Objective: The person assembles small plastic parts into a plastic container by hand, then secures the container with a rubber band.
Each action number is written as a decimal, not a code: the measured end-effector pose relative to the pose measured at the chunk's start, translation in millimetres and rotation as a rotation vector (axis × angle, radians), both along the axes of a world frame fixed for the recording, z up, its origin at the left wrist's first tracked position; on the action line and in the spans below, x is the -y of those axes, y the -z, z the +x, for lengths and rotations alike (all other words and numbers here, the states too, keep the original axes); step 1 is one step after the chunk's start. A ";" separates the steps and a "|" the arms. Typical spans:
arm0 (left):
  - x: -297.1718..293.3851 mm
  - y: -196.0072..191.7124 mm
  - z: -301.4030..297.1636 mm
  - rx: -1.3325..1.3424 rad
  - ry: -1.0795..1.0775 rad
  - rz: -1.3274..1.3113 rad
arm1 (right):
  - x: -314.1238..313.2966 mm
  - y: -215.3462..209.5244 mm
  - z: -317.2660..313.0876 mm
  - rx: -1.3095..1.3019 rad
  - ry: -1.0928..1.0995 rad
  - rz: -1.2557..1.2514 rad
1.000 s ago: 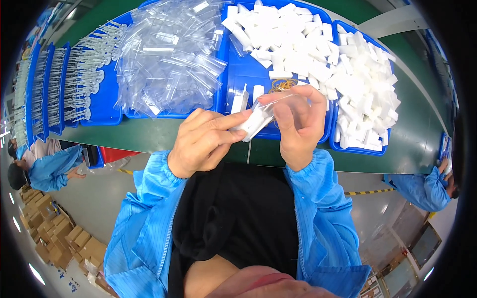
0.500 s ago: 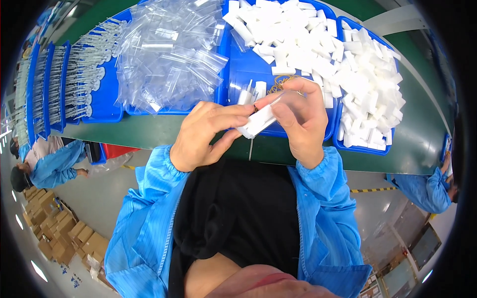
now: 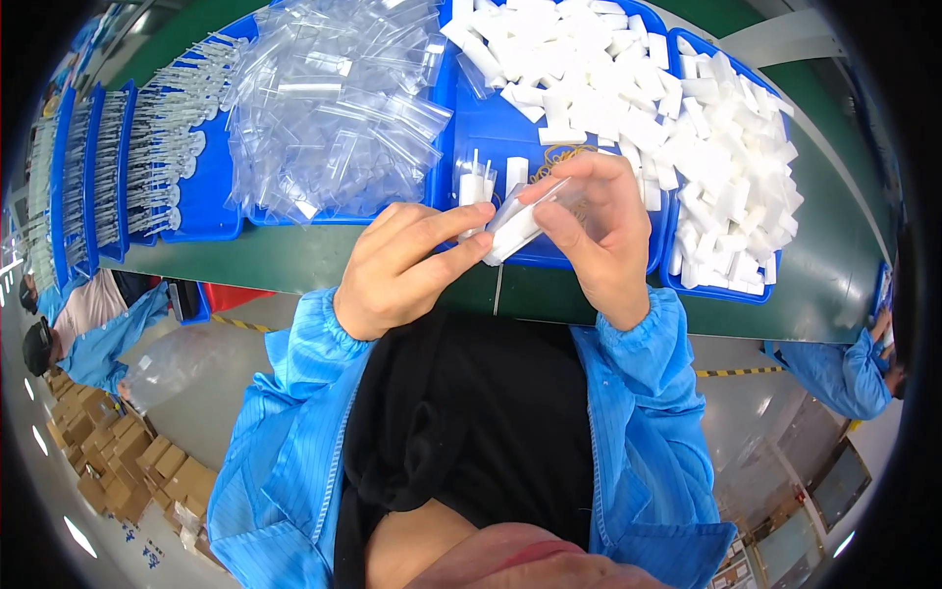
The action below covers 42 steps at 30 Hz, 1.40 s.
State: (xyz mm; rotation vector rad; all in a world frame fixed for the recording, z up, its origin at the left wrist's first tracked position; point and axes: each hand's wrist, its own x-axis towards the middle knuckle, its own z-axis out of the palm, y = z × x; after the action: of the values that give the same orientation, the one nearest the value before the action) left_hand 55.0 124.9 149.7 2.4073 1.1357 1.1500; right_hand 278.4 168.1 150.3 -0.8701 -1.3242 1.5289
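Observation:
Over the near edge of the blue tray (image 3: 535, 257), my two hands meet at a small clear plastic bag (image 3: 507, 209) with a white block (image 3: 514, 234) in it. My right hand (image 3: 605, 231) grips the bag and block between thumb and fingers. From the other side, the thumb and forefinger of my left hand (image 3: 397, 260) close on the bag's edge. Just beyond my left fingertips, a white block with thin rods (image 3: 475, 187) stands in the tray. Another white block (image 3: 517, 172) and yellow-brown rubber bands (image 3: 561, 157) lie beyond the bag.
White blocks (image 3: 589, 69) heap the tray's far part, and more fill a blue tray (image 3: 726, 294) at right. Clear bags (image 3: 339, 118) pile up at left, beside several trays of thin rod-like parts (image 3: 157, 167). Co-workers (image 3: 93, 329) are at far left and right (image 3: 834, 378).
My left fingers have shifted slightly off the block, toward the bag's edge, and the bag's clear flap shows more. At left, a co-worker's arm has moved down with a clear plastic sheet.

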 end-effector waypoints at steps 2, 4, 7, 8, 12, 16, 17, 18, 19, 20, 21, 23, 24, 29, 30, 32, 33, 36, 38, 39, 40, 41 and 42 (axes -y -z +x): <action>-2.3 -2.3 -0.3 -0.080 0.017 0.052 | -1.4 3.6 1.7 0.063 -0.069 0.025; -2.0 -1.8 0.6 -0.065 0.005 0.064 | -1.9 4.0 1.4 0.076 -0.081 0.027; -1.7 5.5 3.4 0.009 -0.008 0.078 | 0.0 4.4 -0.3 0.089 -0.097 0.027; -1.9 8.5 3.6 0.067 -0.009 0.081 | 1.0 4.6 -1.1 0.087 -0.102 0.024; -3.2 12.2 2.0 0.052 0.003 0.089 | 3.9 7.0 -1.2 0.108 -0.122 0.057; -2.2 10.6 0.4 0.051 0.015 0.065 | 1.3 7.2 -1.8 0.086 -0.127 0.075; -1.2 8.4 -0.3 0.022 -0.003 0.037 | -0.3 6.0 -1.8 0.037 -0.140 0.028; 0.4 4.1 3.3 0.022 -0.011 0.040 | -3.2 3.6 -0.4 0.037 -0.147 0.030; 1.3 -2.8 9.6 0.223 -0.023 -0.143 | -7.2 -0.9 2.7 0.051 -0.155 0.055; 1.3 -7.7 12.9 0.424 -0.034 -0.324 | -10.8 -4.4 5.3 0.065 -0.163 0.081; 2.1 -11.1 11.2 0.552 0.027 -0.545 | -12.8 -6.7 6.8 0.071 -0.160 0.133; 3.1 -14.5 22.5 0.873 0.084 -0.868 | -12.3 -6.0 3.2 0.092 -0.194 0.172; 2.8 -15.7 27.1 1.194 0.160 -1.197 | -12.3 -6.2 2.6 0.117 -0.215 0.208; -3.5 -0.5 23.4 0.940 0.097 -1.403 | -9.3 -27.6 1.0 0.620 -0.125 0.684; -2.5 -0.5 26.0 0.941 0.095 -1.405 | -2.6 -27.7 -2.6 0.620 -0.127 0.682; -0.9 -1.3 35.9 0.991 0.116 -1.425 | 7.8 -21.8 -7.1 0.779 -0.166 0.792; 3.1 5.5 40.2 1.013 0.115 -1.405 | 10.6 -16.8 -6.0 0.842 -0.166 0.800; 8.3 12.0 38.7 1.058 0.264 -1.575 | 11.9 -14.9 0.6 0.797 -0.221 0.775; 14.9 19.0 39.8 1.155 0.314 -1.650 | 19.0 -4.7 0.0 0.749 -0.193 0.788; 20.7 23.8 41.4 1.249 0.335 -1.669 | 21.1 -1.5 -0.3 0.696 -0.163 0.803; 24.8 26.1 42.7 1.344 0.356 -1.686 | 20.7 -1.7 -1.3 0.693 -0.167 0.806; 27.2 26.2 43.5 1.301 0.314 -1.662 | 19.7 -2.2 -2.5 0.627 -0.231 0.759; 28.2 27.7 38.6 1.301 0.313 -1.662 | 18.7 -2.7 -3.9 0.562 -0.291 0.709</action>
State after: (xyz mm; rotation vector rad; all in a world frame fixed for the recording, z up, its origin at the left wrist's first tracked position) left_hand 93.6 96.7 122.0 0.3239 0.5961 0.7291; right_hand 274.5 149.5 152.9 -0.6694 -2.2930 0.8955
